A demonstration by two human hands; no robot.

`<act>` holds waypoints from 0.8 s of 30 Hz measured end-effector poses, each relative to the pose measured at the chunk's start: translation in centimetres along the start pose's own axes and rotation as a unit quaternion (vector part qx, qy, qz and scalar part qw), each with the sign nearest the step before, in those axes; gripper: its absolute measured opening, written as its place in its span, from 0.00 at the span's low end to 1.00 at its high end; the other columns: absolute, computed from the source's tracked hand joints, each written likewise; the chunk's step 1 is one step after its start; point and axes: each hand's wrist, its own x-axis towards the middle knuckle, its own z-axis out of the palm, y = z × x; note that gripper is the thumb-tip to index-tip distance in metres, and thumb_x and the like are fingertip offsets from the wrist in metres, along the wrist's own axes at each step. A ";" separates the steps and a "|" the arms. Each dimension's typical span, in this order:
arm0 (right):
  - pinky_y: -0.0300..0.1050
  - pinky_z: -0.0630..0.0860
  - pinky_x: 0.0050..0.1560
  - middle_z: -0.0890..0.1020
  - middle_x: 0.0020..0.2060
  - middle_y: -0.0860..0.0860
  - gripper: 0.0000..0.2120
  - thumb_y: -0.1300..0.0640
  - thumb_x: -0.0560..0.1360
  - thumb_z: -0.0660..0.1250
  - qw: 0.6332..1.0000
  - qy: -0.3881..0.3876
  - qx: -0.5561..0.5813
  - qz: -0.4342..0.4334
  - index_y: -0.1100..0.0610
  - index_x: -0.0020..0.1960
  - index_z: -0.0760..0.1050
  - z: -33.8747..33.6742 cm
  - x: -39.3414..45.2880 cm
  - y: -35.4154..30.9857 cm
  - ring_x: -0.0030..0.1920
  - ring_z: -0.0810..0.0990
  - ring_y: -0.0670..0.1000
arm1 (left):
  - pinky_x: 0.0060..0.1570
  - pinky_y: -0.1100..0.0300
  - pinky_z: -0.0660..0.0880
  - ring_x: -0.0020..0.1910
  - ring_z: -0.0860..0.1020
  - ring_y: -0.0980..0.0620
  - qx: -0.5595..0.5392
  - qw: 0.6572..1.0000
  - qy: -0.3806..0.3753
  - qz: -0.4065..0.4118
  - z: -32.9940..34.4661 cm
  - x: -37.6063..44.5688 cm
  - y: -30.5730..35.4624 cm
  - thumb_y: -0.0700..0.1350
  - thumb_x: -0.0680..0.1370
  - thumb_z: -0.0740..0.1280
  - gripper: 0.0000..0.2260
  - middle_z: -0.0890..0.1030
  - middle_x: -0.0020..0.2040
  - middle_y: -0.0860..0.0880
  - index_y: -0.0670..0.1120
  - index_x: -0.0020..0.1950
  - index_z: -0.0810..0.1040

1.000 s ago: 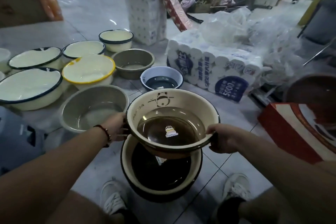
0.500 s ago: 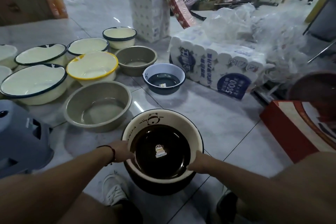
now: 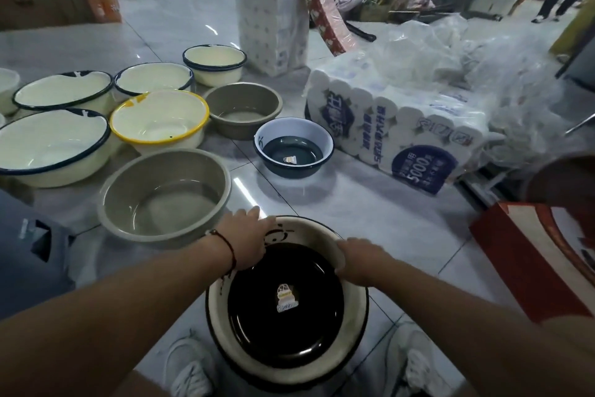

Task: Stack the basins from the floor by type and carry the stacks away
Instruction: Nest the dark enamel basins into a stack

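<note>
Two cream basins with dark bottoms and a panda drawing sit nested as one stack point(image 3: 286, 359) on the floor between my feet. My left hand point(image 3: 244, 242) lies flat over the stack's far left rim, fingers straight. On the far right rim rests my right hand point(image 3: 357, 258), holding nothing. Ahead stand a large grey basin point(image 3: 164, 197), a smaller grey basin point(image 3: 243, 113), a blue basin with a dark bottom point(image 3: 293, 148), a yellow-rimmed cream basin point(image 3: 159, 119) and several cream basins with dark blue rims point(image 3: 48, 145).
Wrapped packs of tissue rolls point(image 3: 402, 126) lie to the right, and a tall pack point(image 3: 270, 10) stands behind the basins. A red box point(image 3: 528, 268) sits at the right, a grey plastic stool point(image 3: 29, 251) at the left. White tiled floor point(image 3: 370, 213) lies between the stack and the packs.
The panda basin I held in the air came down into the one on the floor. Both hands left its sides and slid forward onto the far rim.
</note>
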 end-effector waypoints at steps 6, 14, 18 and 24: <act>0.55 0.68 0.65 0.66 0.71 0.56 0.32 0.45 0.77 0.63 0.997 0.072 -0.004 -0.016 0.55 0.75 0.58 -5.5 11.6 -0.1 0.69 0.66 0.60 | 0.62 0.48 0.69 0.67 0.69 0.41 0.017 1.000 0.006 0.002 4.2 9.3 -3.3 0.58 0.78 0.59 0.34 0.63 0.74 0.43 0.52 0.79 0.47; 0.54 0.63 0.73 0.55 0.79 0.53 0.41 0.43 0.75 0.66 0.998 0.056 0.034 -0.016 0.55 0.80 0.49 -6.8 33.0 -1.2 0.75 0.61 0.57 | 0.58 0.54 0.73 0.62 0.76 0.43 -0.215 0.967 -0.140 0.010 13.6 18.3 -5.1 0.57 0.73 0.68 0.35 0.76 0.65 0.46 0.59 0.77 0.56; 0.55 0.59 0.75 0.49 0.80 0.53 0.43 0.44 0.76 0.66 1.000 0.027 0.010 0.002 0.54 0.80 0.45 -5.0 40.6 -1.5 0.78 0.55 0.58 | 0.44 0.55 0.70 0.53 0.78 0.43 -0.203 0.976 -0.075 0.029 14.0 19.9 -5.1 0.57 0.75 0.64 0.19 0.80 0.54 0.48 0.56 0.64 0.67; 0.59 0.54 0.76 0.49 0.80 0.51 0.47 0.42 0.74 0.68 1.000 0.004 0.021 -0.018 0.52 0.80 0.43 -3.1 46.8 -1.9 0.78 0.50 0.60 | 0.38 0.56 0.61 0.45 0.78 0.41 -0.166 0.983 -0.023 0.080 13.8 21.5 -4.3 0.53 0.77 0.63 0.15 0.79 0.48 0.48 0.52 0.61 0.67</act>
